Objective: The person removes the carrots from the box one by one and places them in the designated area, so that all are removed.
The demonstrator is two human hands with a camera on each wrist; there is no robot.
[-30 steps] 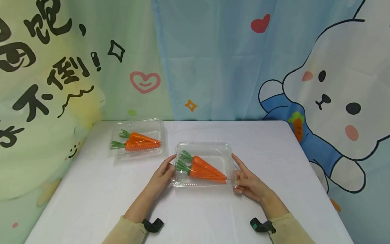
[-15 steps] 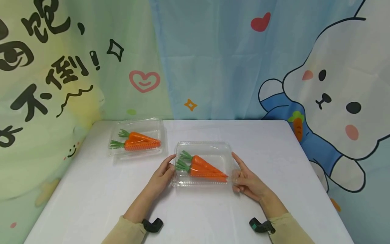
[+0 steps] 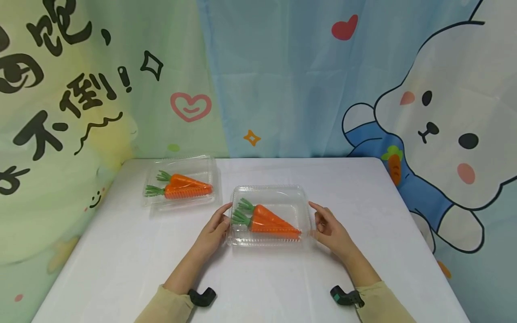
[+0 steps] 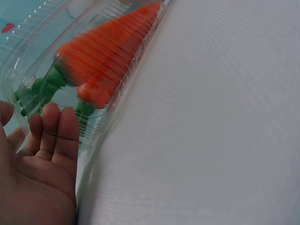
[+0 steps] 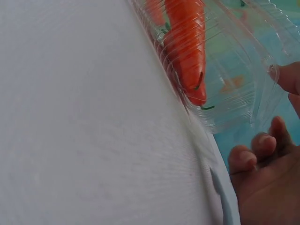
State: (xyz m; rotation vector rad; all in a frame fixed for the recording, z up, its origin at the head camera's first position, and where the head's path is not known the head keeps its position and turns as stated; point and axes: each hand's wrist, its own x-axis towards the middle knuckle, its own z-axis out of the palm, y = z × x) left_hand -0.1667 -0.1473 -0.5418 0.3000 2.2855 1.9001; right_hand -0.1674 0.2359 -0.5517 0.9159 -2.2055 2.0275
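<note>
In the head view a clear plastic clamshell box (image 3: 282, 202) stands mid-table with two orange toy carrots (image 3: 270, 220) inside, green tops to the left. My left hand (image 3: 214, 229) is at the box's left end, thumb and forefinger against its side. The left wrist view shows its other fingers loosely bent beside the ribbed wall, palm up. My right hand (image 3: 331, 229) is at the right end, forefinger reaching toward the back corner. In the right wrist view one fingertip (image 5: 286, 77) meets the box's rim, while the other fingers bend loosely, apart from the plastic.
A second clear box (image 3: 202, 168), also with two carrots (image 3: 181, 186) in it, stands at the back left of the white table (image 3: 266, 282). Behind the table hangs a printed curtain (image 3: 278, 89). Each wrist carries a small black device (image 3: 202, 297).
The fingers of my right hand have loosened and drawn slightly away from the box's right end. My left hand and both boxes stay nearly in place.
</note>
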